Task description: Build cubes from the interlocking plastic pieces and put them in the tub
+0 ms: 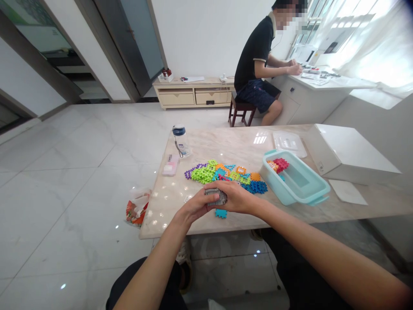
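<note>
A small grey piece or stack with a ridged surface [217, 196] is held between both hands over the near part of the table. My left hand [197, 206] grips its left side, the thumb across its front. Around the far and right side of it curls my right hand [237, 197]. Just below the hands a blue tile [221, 213] lies on the table. Beyond them is a spread pile of toothed tiles: lime green [203, 174], purple [188, 173], orange [255, 176] and dark blue [258, 187].
A teal tub [300, 183] with red and orange tiles stands right, beside a clear lid [289, 144] and a white box [355, 150]. A bottle [182, 142] and a pink packet [171, 165] are at the left. Beyond the table sits a person [254, 56].
</note>
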A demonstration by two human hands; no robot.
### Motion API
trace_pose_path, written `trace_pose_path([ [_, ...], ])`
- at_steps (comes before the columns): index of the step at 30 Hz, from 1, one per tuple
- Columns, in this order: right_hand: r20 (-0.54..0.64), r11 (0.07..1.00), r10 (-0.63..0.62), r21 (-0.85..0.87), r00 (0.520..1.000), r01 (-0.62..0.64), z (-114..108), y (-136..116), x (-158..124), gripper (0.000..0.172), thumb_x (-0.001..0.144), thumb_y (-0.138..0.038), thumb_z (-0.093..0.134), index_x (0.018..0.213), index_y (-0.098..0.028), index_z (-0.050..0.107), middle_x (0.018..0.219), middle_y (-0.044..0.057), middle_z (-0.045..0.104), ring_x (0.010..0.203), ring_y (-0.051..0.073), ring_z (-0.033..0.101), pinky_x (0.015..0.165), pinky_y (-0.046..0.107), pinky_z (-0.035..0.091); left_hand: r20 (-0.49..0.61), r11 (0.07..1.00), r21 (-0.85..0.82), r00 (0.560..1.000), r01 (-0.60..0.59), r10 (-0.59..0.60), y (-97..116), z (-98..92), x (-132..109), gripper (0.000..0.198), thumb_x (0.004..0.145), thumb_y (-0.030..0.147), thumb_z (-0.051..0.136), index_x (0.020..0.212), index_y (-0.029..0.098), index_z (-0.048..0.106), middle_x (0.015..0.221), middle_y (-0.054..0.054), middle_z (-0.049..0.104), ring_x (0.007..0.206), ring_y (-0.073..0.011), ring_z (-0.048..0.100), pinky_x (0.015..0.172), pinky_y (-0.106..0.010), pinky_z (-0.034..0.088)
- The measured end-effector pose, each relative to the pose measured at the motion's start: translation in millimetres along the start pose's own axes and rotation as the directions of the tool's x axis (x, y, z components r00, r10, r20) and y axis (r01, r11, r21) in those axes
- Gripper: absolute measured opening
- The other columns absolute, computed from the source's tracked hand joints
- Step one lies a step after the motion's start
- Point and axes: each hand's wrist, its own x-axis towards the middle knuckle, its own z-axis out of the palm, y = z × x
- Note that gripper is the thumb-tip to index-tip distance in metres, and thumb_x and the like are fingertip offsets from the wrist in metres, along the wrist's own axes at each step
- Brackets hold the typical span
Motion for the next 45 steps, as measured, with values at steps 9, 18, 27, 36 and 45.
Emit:
trace_pose_path([
  [9, -0.006, 1.0, 0.004, -0.004, 1.0, -0.004, 4.4, 8.4, 0.0, 0.056, 0.09, -0.037, 0.085, 0.142, -0.024, 0.067, 0.129, 0.008, 0.077, 0.115, 0.024, 0.076, 0.099, 0.032, 0.058, -0.036, 1.0, 0.018, 0.999, 0.005, -0.005, 0.6, -0.2, 0.5, 0.057, 0.061, 0.034, 0.107, 0.108, 0.016, 0.081, 0.11, -0.011, 0.079, 0.099, -0.0224, 0.074, 0.089, -0.031, 0.057],
  [18, -0.139, 0.989, 0.092, -0.104, 0.986, -0.107, -4.5, 25.7, -0.1, 0.051, 0.089, -0.029, 0.081, 0.138, -0.021, 0.068, 0.125, 0.011, 0.077, 0.113, 0.025, 0.075, 0.1, 0.035, 0.057, -0.09, 0.964, 0.235, 0.985, -0.125, 0.15, 10.3, -0.4, 2.2, 0.057, 0.075, 0.039, 0.1, 0.121, 0.014, 0.078, 0.123, -0.014, 0.079, 0.111, -0.0256, 0.073, 0.096, -0.032, 0.055],
  [27, -0.057, 0.963, 0.133, -0.227, 0.99, -0.142, 9.1, 38.4, -3.9, 0.045, 0.089, -0.006, 0.066, 0.132, -0.017, 0.067, 0.128, 0.015, 0.073, 0.116, 0.028, 0.071, 0.1, 0.039, 0.057, -0.214, 0.878, 0.439, 0.927, -0.19, 0.307, -8.4, 12.1, 11.3, 0.048, 0.071, 0.037, 0.1, 0.108, 0.015, 0.079, 0.112, -0.013, 0.082, 0.101, -0.0267, 0.076, 0.09, -0.035, 0.06],
  [36, -0.003, 0.984, 0.103, -0.148, 0.995, -0.102, 1.1, 23.5, 4.6, 0.087, 0.085, -0.031, 0.088, 0.161, -0.022, 0.047, 0.159, 0.019, 0.054, 0.149, 0.036, 0.053, 0.125, 0.058, 0.045, -0.256, 0.814, 0.516, 0.859, -0.266, 0.443, -0.2, 1.0, 14.1, 0.046, 0.067, 0.037, 0.099, 0.102, 0.015, 0.079, 0.092, -0.009, 0.081, 0.092, -0.0263, 0.076, 0.081, -0.033, 0.059],
  [45, 0.075, 0.763, 0.47, 0.468, 0.88, -0.447, 10.8, -7.7, -22.8, 0.06, 0.091, -0.048, 0.082, 0.138, -0.013, 0.07, 0.134, 0.016, 0.073, 0.115, 0.026, 0.075, 0.101, 0.039, 0.063, -0.406, 0.912, 0.343, 0.841, -0.224, 0.359, -24.1, 14.1, -45.9, 0.061, 0.064, 0.048, 0.102, 0.105, 0.015, 0.071, 0.097, -0.008, 0.08, 0.088, -0.0176, 0.073, 0.088, -0.03, 0.054],
])
